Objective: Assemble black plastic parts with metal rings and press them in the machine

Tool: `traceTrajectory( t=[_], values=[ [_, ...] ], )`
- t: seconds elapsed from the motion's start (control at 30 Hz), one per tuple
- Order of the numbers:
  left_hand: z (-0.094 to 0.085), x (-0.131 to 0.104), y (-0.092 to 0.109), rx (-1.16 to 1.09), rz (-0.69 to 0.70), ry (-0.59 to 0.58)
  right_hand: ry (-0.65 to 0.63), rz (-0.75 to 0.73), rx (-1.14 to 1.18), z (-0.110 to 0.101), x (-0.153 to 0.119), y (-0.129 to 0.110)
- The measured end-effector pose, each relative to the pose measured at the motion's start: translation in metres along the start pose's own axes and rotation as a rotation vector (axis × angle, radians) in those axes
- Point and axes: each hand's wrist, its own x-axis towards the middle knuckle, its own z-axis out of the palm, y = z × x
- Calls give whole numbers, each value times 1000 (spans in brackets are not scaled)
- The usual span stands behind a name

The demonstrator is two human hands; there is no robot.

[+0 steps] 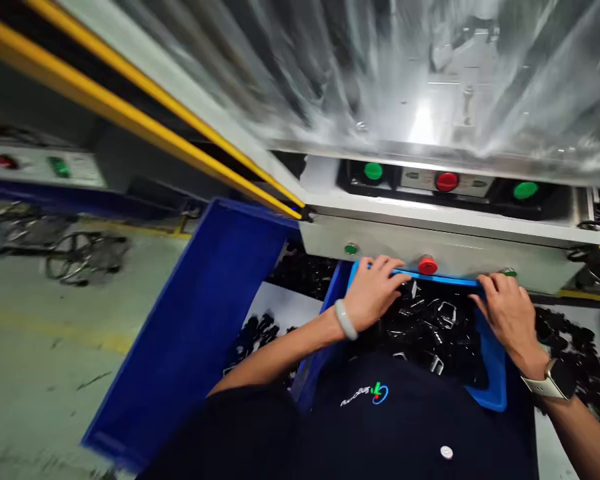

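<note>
Just below the front panel (pixel 380 241): light-blue bin (pixel 495 377), loaded with black parts (pixel 415 321). Far rim (pixel 447 279) runs left-right, roughly parallel to the panel, right end slightly lower in view. Right side runs back toward the wearer. Near side mostly hidden by the dark shirt (pixel 405 427), so can't call the long axis. Left hand (pixel 375 293) grips the rim near its left corner, right hand (pixel 510 313) near the right corner.

I see green floor (pixel 80 380) left, faint yellow stripe (pixel 80 330); yellow rails (pixel 155 95) far left; bright glare (pixel 423 123) on blurred silvery panel (pixel 370 67) far side.
</note>
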Motion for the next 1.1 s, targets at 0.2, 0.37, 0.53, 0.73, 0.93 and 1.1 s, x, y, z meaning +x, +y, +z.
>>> traceTrajectory(
  t=[0.2,0.37,0.53,0.73,0.93,1.1],
  values=[
    [-2,23,10,101,13,-225,109,-63,115,14,-1,14],
    [-9,15,7,4,-1,-168,99,-116,220,10,-10,28],
    [-13,4,-1,-406,4,11,58,-259,328,21,-14,58],
    [-14,-1,-8,-896,-76,273,199,-146,460,-12,-8,52],
    [-19,4,3,-1137,-145,77,409,-305,674,-86,15,-14],
    [-24,11,12,-1191,-108,-37,484,-583,562,-98,42,-32]
  ],
)
